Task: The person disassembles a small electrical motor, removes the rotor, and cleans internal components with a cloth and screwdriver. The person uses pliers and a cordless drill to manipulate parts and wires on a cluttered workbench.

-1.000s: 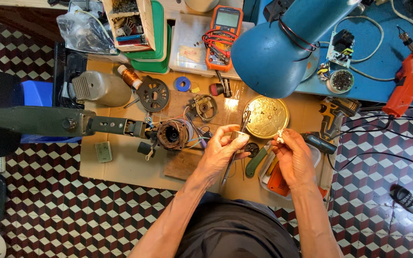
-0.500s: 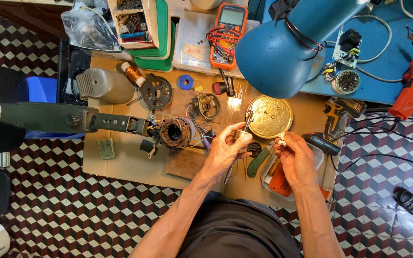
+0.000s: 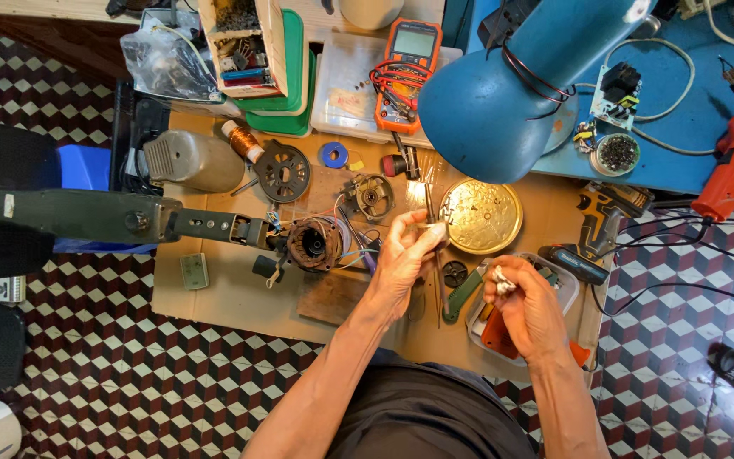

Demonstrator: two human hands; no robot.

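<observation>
Left hand [image 3: 405, 255] pinches thin soldering iron [image 3: 433, 255] beside wound motor stator [image 3: 314, 244]. Right hand [image 3: 527, 304] closed on small white wad [image 3: 499, 281] over plastic tray [image 3: 564, 289]. Brass dish [image 3: 481, 216] between; blue lamp [image 3: 503, 93] overhangs bench, covering part.

**Clearance around the brass dish**

Brass dish [image 3: 480, 216] as landmark. Blue lamp shade [image 3: 503, 93] is overhanging its far side, blocking approach from above. Cordless drill [image 3: 606, 211] is crowding its right. Motor stator [image 3: 313, 244] and wires are sitting to its left. Bare cardboard is lying open at near left.
</observation>
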